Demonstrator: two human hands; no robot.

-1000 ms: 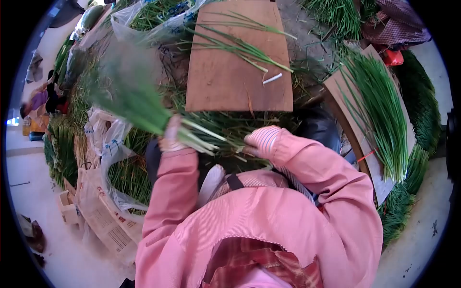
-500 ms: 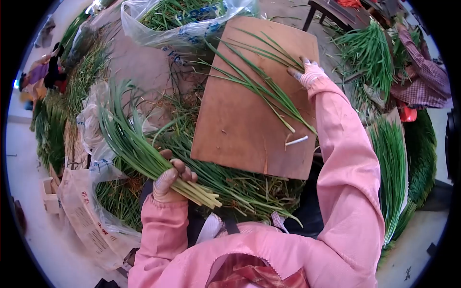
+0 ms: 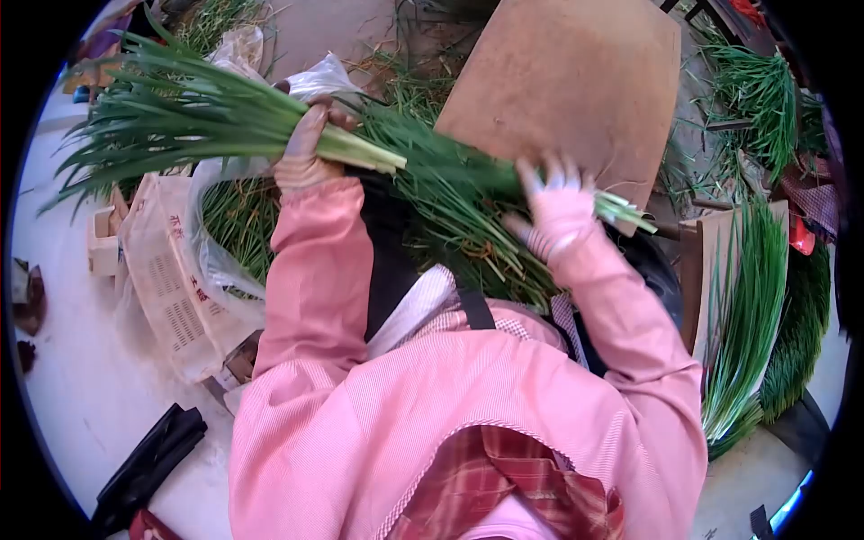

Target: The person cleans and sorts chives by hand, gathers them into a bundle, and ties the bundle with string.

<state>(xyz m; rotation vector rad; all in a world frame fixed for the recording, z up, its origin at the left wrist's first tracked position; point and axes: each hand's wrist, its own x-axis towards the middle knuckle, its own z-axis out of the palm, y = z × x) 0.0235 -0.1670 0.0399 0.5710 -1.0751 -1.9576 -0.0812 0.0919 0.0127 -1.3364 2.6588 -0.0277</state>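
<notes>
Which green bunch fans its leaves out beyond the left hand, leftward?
The upper-left bunch, gripped in the left hand, pale stem ends pointing right. The far-right bunch lies on a board, leaves pointing away from the body.

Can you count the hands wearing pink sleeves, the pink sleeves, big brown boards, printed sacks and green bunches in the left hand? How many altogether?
Hands: 2 (left hand, right hand)
Pink sleeves: 2
Big brown board: 1
Printed sack: 1
Green bunch in left hand: 1
Total: 7

There're 2 hands, 2 pink slvs, 1 lg brn brd.
</notes>
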